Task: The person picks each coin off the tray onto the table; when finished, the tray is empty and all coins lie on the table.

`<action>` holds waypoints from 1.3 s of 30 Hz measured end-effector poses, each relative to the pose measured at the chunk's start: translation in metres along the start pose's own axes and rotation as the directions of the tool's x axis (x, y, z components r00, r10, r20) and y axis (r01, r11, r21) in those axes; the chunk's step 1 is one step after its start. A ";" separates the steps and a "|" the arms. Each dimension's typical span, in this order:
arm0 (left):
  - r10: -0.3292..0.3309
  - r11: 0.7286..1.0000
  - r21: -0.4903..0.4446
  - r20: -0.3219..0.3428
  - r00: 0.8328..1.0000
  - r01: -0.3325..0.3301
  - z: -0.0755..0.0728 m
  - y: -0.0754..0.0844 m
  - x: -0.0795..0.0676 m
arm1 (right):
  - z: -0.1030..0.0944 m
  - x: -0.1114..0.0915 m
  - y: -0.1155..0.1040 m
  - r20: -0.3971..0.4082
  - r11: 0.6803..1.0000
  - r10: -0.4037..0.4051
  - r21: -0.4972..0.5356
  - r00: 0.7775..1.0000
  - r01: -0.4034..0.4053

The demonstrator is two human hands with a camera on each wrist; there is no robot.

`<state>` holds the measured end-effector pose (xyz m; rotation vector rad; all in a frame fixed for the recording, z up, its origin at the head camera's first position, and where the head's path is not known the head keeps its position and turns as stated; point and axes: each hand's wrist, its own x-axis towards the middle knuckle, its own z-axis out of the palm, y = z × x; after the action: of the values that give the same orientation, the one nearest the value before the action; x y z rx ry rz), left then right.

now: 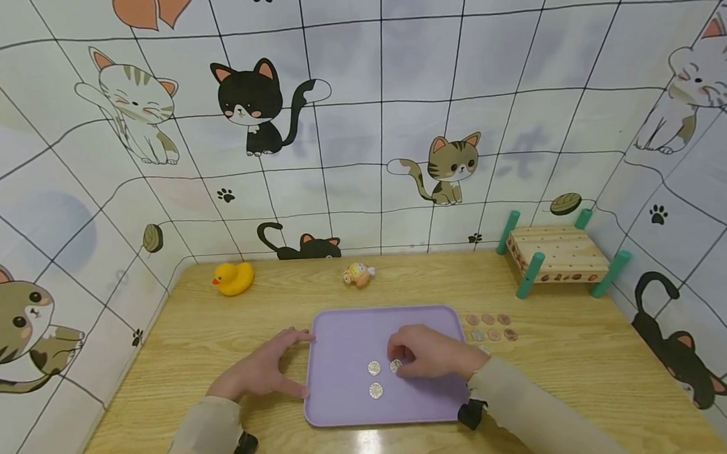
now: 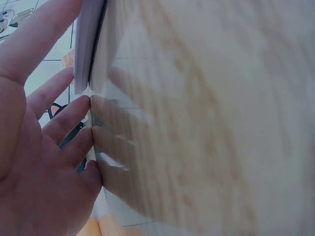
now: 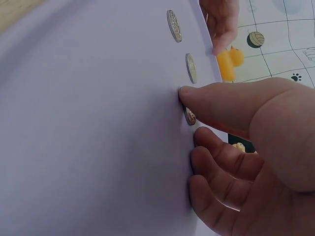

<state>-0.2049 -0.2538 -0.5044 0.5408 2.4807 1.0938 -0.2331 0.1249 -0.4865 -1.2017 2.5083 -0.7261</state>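
Note:
A purple tray lies on the wooden table with silver coins on it. Two of them, an upper coin and a lower coin, lie left of my right hand. That hand reaches over the tray and holds a third silver coin between thumb and fingers, low against the tray surface. Its other fingers are curled, fingertips right at the tray. My left hand is spread, with thumb and fingertips at the tray's left edge and the other fingertips on the table.
Right of the tray lie several copper coins and a silver coin, partly beside my right wrist. Behind the tray stand a yellow rubber duck and a small figurine. A small wooden rack with green legs stands at the back right.

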 end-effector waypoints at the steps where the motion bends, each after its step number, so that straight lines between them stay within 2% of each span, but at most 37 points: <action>1: -0.004 1.000 -0.001 0.000 1.000 0.004 0.000 0.000 0.000 | 0.000 0.000 0.000 -0.001 1.000 -0.002 -0.002 1.000 0.002; 11: -0.023 1.000 -0.013 -0.001 1.000 0.023 0.002 -0.001 0.001 | -0.001 0.003 -0.001 0.023 0.999 0.018 -0.031 1.000 -0.018; 18: 0.005 1.000 -0.002 0.001 1.000 -0.005 0.001 0.000 0.001 | -0.002 0.004 -0.003 0.045 0.999 0.026 -0.043 0.999 -0.024; 26: -0.007 1.000 0.001 0.002 1.000 0.007 0.000 0.000 0.001 | -0.003 0.004 -0.004 0.068 0.997 0.058 -0.044 0.996 -0.055; 33: 0.020 1.000 0.005 0.001 1.000 -0.020 0.000 0.000 0.002 | -0.003 0.004 -0.006 0.067 0.997 0.071 -0.033 0.995 -0.069; 39: 0.015 1.000 0.012 0.001 1.000 -0.015 0.000 -0.002 0.002 | -0.002 0.004 -0.007 0.063 0.997 0.078 -0.029 0.995 -0.076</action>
<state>-0.2070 -0.2537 -0.5065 0.5637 2.4882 1.0846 -0.2318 0.1191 -0.4810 -1.1121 2.5036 -0.6272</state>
